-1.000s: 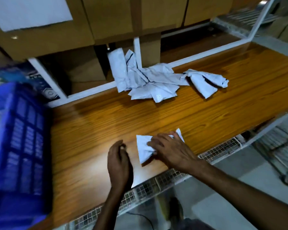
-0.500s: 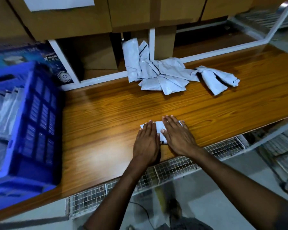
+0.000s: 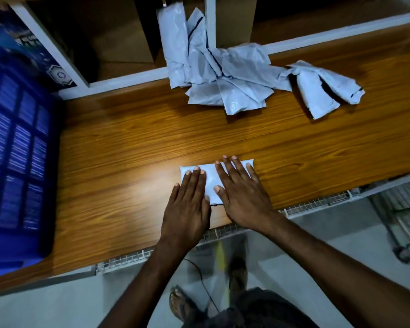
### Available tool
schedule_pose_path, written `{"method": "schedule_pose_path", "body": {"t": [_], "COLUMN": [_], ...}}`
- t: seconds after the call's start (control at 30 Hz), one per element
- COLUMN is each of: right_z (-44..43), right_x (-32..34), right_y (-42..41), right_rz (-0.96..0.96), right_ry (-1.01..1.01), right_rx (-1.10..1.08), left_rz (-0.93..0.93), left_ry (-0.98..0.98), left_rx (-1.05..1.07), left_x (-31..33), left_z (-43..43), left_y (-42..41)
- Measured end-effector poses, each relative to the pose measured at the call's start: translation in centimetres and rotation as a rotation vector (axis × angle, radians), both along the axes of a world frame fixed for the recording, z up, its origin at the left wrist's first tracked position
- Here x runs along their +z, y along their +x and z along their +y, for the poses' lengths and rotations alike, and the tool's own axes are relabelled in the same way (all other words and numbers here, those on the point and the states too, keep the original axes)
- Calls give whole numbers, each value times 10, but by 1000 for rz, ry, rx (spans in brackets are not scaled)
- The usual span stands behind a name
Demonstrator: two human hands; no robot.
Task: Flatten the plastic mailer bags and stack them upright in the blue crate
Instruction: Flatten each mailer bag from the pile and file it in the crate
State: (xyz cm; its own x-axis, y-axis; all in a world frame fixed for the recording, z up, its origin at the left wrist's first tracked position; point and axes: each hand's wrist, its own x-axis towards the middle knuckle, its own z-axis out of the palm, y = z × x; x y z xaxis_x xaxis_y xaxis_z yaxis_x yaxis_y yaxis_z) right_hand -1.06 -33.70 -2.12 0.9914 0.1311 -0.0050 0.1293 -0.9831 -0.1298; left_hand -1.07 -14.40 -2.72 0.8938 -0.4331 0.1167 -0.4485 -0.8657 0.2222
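Note:
A small white plastic mailer bag (image 3: 211, 177) lies flat on the wooden table (image 3: 128, 162) near its front edge. My left hand (image 3: 188, 207) presses its left part with straight fingers. My right hand (image 3: 242, 192) presses its right part, fingers spread flat. A heap of crumpled white mailer bags (image 3: 218, 74) lies at the back of the table, partly leaning into the shelf, with another crumpled one (image 3: 324, 88) to its right. The blue crate (image 3: 17, 157) stands at the table's left end; its inside is out of view.
White shelf frame (image 3: 128, 78) and cardboard boxes (image 3: 118, 39) run along the back of the table. A wire mesh rack (image 3: 317, 204) juts out below the front edge. A wheeled metal trolley (image 3: 402, 223) stands on the floor at the right.
My left hand came onto the bag beside the right one. Both hands went from gripping and hovering to pressing flat, and the bag now lies spread wider under them.

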Motion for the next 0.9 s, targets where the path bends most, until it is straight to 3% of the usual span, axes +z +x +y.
{"method": "schedule_pose_path", "body": {"t": [0.27,0.4,0.63,0.73,0.9], "right_z": [-7,-7,-6,-3,13], "right_x": [15,21,30,41,82], "right_y": [1,-24,-87,-100,-105], "right_rz": [115,0,73,95,-126], "right_ry": [56,4,-17,37,233], "right_rx": [-16,88,128,129,40], "left_rz": [125,204,154,40,-37], "left_ry": [-15,-26,33,34,-203], "left_rx": [-5,-93,-238,-267,-269], "left_x": [12,13,20,22,42], "left_z": [6,32,66,71,88], "left_y": [3,3,-34,-47,-46]}}
